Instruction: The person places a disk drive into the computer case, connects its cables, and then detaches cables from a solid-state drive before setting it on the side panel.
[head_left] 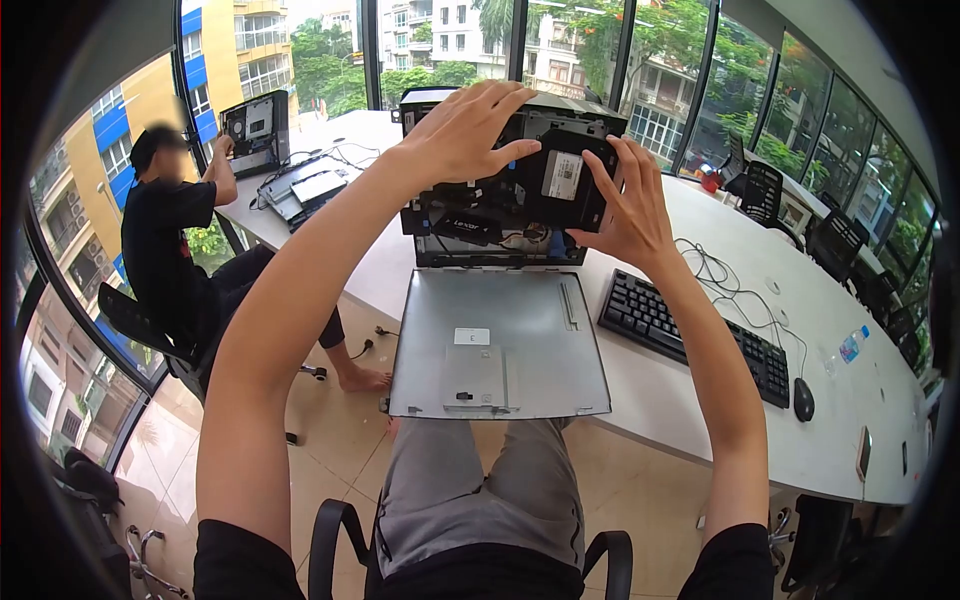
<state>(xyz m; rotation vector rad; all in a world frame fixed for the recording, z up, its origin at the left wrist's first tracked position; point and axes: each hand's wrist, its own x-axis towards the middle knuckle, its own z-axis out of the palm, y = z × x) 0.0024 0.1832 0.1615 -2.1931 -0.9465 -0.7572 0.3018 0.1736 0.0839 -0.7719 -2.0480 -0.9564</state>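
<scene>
An opened desktop computer case (500,258) stands on the table in front of me, its inside facing me. In its upper right sits a black drive unit (548,212) with a white label. My left hand (468,130) lies over the case's top edge, fingers stretched, thumb by the unit's upper left corner. Around the unit's right edge is my right hand (632,205), its index fingertip at the upper part and its thumb near the bottom corner. A black Lexar module (468,228) and cables show lower inside. The grey side panel (500,320) lies below the case, toward my lap.
A black keyboard (650,318) and mouse (803,400) lie to the right on the white table (680,425). Farther right are a water bottle (853,345) and a phone (864,452). At left, a seated person (170,220) handles another opened computer case (262,135).
</scene>
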